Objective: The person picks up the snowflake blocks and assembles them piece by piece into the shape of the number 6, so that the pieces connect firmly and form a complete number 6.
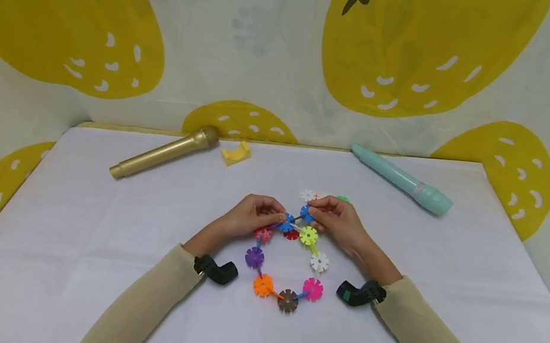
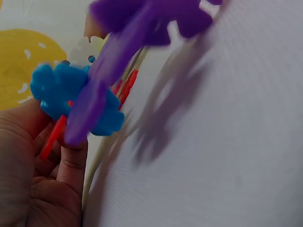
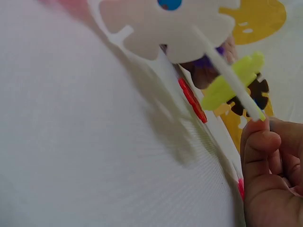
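A loop of linked notched plastic discs hangs between the two hands over the white table. My left hand (image 1: 258,215) pinches a blue disc (image 1: 286,223) at the loop's upper left. In the left wrist view a purple disc (image 2: 156,23) stands close in front of that blue disc. My right hand (image 1: 336,222) pinches another blue disc (image 1: 307,213) just beside the first. A yellow-green disc (image 1: 308,235) and a white disc (image 1: 319,262) run down the right side. Purple (image 1: 254,257), orange (image 1: 263,285), brown (image 1: 288,301) and pink (image 1: 313,289) discs form the lower part.
A gold toy microphone (image 1: 164,153) and a small yellow curved block (image 1: 236,153) lie at the back left. A mint-green microphone (image 1: 403,181) lies at the back right. Behind the right hand are loose discs, among them a white disc (image 1: 306,195).
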Demonstrator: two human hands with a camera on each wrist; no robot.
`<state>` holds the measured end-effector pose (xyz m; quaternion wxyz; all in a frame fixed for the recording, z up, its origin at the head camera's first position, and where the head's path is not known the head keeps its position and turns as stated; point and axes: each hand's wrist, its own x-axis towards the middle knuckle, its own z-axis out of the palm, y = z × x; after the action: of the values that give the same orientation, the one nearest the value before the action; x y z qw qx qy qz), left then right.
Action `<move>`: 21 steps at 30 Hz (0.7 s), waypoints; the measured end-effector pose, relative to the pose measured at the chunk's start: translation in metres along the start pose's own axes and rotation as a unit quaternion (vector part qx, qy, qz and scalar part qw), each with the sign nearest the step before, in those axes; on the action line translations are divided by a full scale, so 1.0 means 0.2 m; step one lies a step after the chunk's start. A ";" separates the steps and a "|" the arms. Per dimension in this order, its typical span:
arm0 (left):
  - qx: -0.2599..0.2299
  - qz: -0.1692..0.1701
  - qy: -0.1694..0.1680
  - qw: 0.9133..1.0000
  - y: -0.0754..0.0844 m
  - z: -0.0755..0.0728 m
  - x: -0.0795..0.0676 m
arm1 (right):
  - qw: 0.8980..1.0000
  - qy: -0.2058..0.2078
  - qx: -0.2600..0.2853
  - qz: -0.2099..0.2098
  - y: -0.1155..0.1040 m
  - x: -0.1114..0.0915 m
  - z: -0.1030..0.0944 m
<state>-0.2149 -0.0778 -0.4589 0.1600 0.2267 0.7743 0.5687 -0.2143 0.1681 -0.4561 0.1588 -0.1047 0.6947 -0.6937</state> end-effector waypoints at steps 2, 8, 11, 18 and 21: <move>0.001 0.004 -0.001 1.000 0.00 0.00 0.00 | 1.000 0.006 0.005 0.009 0.00 0.01 0.01; -0.003 0.017 -0.016 1.000 -0.01 -0.01 0.00 | 1.000 0.008 -0.006 0.002 -0.01 0.00 0.01; -0.001 0.014 -0.030 0.999 0.00 -0.01 0.01 | 1.000 -0.018 -0.010 -0.016 0.00 -0.01 0.01; 0.007 0.008 -0.054 0.998 0.00 -0.01 0.00 | 0.995 -0.050 -0.061 -0.056 0.01 -0.01 0.01; 0.011 0.012 -0.057 0.998 -0.01 -0.01 0.00 | 0.993 -0.051 -0.091 -0.055 0.01 0.00 0.00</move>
<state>-0.2172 -0.0803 -0.4598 0.1944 0.2698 0.7672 0.5484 -0.2136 0.1677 -0.4585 0.1452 -0.1923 0.7389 -0.6292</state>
